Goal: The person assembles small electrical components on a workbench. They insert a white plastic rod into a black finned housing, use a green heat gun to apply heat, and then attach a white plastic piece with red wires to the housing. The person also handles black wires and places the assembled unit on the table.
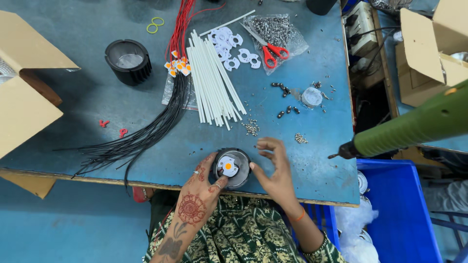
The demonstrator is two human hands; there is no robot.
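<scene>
Overhead view of a blue workbench (302,175). At its near edge, the left hand (197,197) cups a round black finned housing (233,168), fingers curled against its side. The right hand (275,170) touches the opposite rim, fingers loosely spread, gripping nothing. A white plate with an orange chip (227,166) already sits inside; whether it is screwed down cannot be told. A second housing (128,61) waits empty. One pair of red scissors (271,51), two yellow rings (155,25)
</scene>
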